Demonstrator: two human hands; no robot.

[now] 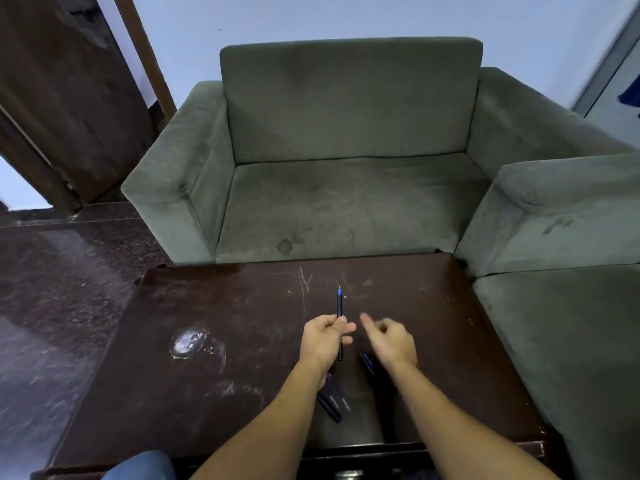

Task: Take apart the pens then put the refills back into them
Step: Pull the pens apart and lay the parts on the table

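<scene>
Head view: left hand (323, 336) grips black pen (339, 308), blue tip up; right hand (393, 339) just beside, loosely curled, empty, above surface (207, 341).

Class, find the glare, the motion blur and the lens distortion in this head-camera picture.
Head view: glare sits as a bright patch on the dark table; the right hand is smeared by motion, while the pen in the left hand is sharper; the wide lens bends the sofa outward at the edges.

Single head view, wide-angle, looking forward and down from above near edge of table (207, 323), hands close below, sofa (346, 133) facing beyond.
</scene>
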